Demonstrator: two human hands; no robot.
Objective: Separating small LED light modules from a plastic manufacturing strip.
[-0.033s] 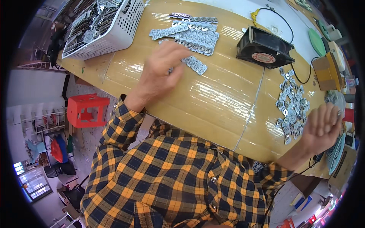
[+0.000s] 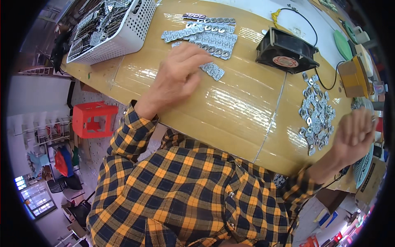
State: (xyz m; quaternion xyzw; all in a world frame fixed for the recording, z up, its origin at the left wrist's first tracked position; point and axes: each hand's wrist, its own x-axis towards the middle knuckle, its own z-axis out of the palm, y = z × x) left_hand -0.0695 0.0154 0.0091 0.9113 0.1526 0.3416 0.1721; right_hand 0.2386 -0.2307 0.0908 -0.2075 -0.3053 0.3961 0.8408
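Note:
My left hand (image 2: 175, 78) hangs over the table with its fingers curled, and what they hold, if anything, is hidden. Its index finger reaches the near end of a short row of small silvery metal pieces (image 2: 213, 71). Just beyond lie longer rows of the same pieces (image 2: 218, 41), laid side by side. On the right, my right hand (image 2: 356, 129) is closed and slightly blurred. It is held beside a loose pile of round-centred metal pieces (image 2: 314, 111). The back of this hand and its bent fingers hide whatever is in its grip.
A white perforated basket (image 2: 119, 43) full of metal pieces stands at the far left. A black fan (image 2: 284, 51) with a cable sits beyond the loose pile. A brown cardboard box (image 2: 354, 78) is at the right edge. A red stool (image 2: 94, 119) stands on the floor at left.
My right hand has moved a little outward to the right, away from the loose pile. My left fingers have shifted slightly, and a small metallic glint between them is now hidden.

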